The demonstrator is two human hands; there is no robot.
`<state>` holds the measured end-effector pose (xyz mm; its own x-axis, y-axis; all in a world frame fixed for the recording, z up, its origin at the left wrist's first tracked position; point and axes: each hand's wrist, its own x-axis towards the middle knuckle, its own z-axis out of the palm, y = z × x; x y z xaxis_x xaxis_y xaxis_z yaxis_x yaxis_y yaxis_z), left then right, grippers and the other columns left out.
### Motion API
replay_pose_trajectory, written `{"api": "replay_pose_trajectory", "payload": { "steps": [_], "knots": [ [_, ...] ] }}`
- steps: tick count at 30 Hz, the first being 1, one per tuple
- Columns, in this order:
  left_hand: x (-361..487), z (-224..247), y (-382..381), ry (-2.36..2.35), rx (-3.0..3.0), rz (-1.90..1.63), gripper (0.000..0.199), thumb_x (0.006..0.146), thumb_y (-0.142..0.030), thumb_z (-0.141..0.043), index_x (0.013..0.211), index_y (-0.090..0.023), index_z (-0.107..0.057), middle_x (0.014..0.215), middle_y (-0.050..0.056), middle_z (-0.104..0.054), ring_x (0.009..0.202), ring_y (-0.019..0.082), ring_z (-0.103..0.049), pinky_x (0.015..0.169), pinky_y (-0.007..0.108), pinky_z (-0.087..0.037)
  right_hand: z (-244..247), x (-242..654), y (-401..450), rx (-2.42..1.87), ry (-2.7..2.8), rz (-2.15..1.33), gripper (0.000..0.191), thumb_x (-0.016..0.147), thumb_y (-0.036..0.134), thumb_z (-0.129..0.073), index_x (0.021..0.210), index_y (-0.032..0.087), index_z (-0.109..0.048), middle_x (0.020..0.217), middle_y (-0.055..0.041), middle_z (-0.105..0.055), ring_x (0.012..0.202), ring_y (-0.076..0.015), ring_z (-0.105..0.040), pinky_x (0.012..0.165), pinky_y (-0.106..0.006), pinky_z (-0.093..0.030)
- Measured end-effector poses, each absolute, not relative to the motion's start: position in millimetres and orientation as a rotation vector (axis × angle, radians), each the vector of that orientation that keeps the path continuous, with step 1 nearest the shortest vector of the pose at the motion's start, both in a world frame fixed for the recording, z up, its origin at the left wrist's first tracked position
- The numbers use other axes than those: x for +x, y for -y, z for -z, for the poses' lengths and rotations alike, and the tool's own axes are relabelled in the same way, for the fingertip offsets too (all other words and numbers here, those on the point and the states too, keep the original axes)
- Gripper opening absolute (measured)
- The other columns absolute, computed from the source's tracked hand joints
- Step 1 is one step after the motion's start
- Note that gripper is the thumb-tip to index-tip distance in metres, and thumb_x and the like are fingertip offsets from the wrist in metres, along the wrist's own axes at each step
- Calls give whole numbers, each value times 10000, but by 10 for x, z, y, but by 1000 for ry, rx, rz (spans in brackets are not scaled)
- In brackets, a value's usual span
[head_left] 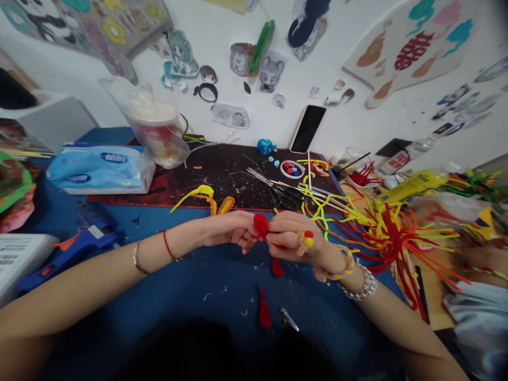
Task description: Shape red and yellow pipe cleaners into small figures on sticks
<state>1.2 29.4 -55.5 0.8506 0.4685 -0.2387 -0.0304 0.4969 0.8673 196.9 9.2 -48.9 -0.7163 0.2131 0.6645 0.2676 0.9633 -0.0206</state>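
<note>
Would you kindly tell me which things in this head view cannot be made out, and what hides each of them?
Head view:
The middle of the red fuzzy piece: covered by the fingers of the left hand and right hand.
The yellow bottle's label: too small to read.
The pale blue cloth: cut off by the right edge.

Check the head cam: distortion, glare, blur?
Head view: strong wide-angle bowing curves the wall and blue table; lighting is soft and even; glare sits on the plastic bag around the cup; the left hand, right hand and red pipe cleaner look fairly sharp; a dark blurred shape fills the bottom edge.
</note>
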Motion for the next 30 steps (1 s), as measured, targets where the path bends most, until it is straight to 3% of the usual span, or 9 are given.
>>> {"api": "replay_pose_trajectory", "payload": {
  "steps": [8, 14, 22, 27, 30],
  "knots": [
    [-37, 372, -353, -671, 1586, -478, 59, 707, -173, -574, 711, -134, -618, 620, -22, -572, 588, 78, -502, 581, 204, -404, 490, 1916, -46, -544, 2235, -92, 175, 692, 101, -598, 776, 221, -503, 684, 17, -589, 677, -131, -577, 631, -286, -509],
    [-10, 313, -253, -939, 1846, -689, 127, 720, -247, -580, 749, -150, -656, 686, 9, -643, 619, 113, -554, 568, 210, -420, 560, 1912, -29, -744, 2050, -218, 146, 677, 123, -618, 754, 215, -535, 700, 0, -597, 665, -142, -580, 623, -295, -487],
    [-47, 423, -113, -923, 2721, -803, 236, 859, -254, -422, 878, -164, -639, 884, 85, -640, 817, 187, -554, 749, 315, -392, 557, 1842, 11, -951, 1970, -364, 86, 675, 122, -588, 671, 193, -541, 627, 18, -575, 581, -116, -541, 585, -265, -443],
    [-27, 294, -192, -984, 2224, -826, 201, 808, -299, -517, 813, -140, -640, 772, 53, -625, 735, 150, -553, 679, 261, -410, 555, 1861, -33, -895, 1923, -424, 89, 665, 120, -597, 681, 194, -550, 648, 19, -584, 589, -114, -551, 572, -261, -447],
    [-50, 244, -293, -860, 1571, -603, 338, 817, -416, -490, 749, -122, -642, 659, 37, -603, 631, 126, -550, 623, 251, -430, 551, 1888, -48, -822, 1906, -467, 97, 670, 121, -609, 705, 193, -554, 668, 11, -591, 625, -122, -568, 597, -277, -468]
  ]
}}
